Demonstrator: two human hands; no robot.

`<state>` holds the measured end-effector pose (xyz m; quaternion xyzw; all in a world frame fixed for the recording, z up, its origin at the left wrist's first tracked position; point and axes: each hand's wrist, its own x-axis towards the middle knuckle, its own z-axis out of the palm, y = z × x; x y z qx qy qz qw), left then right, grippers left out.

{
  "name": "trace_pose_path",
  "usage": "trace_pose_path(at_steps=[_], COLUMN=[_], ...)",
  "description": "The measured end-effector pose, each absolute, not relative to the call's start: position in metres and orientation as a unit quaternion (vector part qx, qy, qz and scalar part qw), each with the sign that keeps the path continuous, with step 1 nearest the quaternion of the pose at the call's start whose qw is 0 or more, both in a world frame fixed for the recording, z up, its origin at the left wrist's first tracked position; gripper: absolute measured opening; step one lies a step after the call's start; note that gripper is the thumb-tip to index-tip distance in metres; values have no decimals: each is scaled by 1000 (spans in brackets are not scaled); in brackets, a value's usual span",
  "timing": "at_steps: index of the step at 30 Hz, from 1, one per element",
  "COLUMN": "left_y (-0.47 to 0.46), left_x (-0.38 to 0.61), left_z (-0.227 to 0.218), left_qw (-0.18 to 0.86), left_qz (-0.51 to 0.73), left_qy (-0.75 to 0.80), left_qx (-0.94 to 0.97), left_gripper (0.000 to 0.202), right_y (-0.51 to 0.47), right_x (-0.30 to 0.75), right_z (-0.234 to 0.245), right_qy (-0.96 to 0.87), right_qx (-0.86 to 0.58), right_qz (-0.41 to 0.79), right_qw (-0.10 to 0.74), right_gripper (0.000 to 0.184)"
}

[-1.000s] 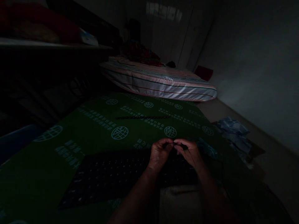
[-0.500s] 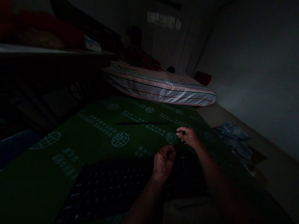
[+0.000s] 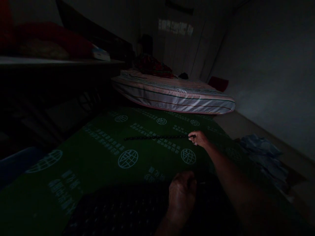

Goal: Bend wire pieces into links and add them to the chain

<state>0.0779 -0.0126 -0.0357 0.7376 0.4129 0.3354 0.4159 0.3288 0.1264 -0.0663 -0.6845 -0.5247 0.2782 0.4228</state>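
A dark keyboard (image 3: 118, 209) lies on a green board (image 3: 98, 157) printed with white globes and writing. Over its right part is my left hand (image 3: 182, 190), its fingers curled closed; whatever they may hold is hidden. Beyond the keyboard, small black pieces that look like keycaps form a long straight row (image 3: 155, 137). At the right end of this row, my right hand (image 3: 197, 138) pinches with thumb and forefinger. A thin pale bit shows below its fingers, too small to name. Darkness hides the details of both grips.
A bed with a striped cover (image 3: 172, 95) stands past the board's far edge. To the left is a table (image 3: 61, 62) with red cloth on it. A blue object (image 3: 19, 164) sits at the left edge. Crumpled cloth (image 3: 261, 147) lies low on the right.
My right hand has moved from above the board to the right end of the black row. My left hand appears lower in the picture, still closed over the keyboard. The view has shifted slightly.
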Motion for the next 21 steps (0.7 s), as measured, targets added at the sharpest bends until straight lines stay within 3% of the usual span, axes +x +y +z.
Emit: trace_pose_path(at_steps=[21], left_y=[-14], left_x=[77], left_z=[-35], left_qw=[376], left_qz=[311], left_qy=[401], left_qx=[775], left_gripper=[22], right_y=[139], right_x=[336], right_z=[-64], right_qy=[-545], right_qx=[-676], right_qz=[316], right_qw=[382], right_gripper=[21])
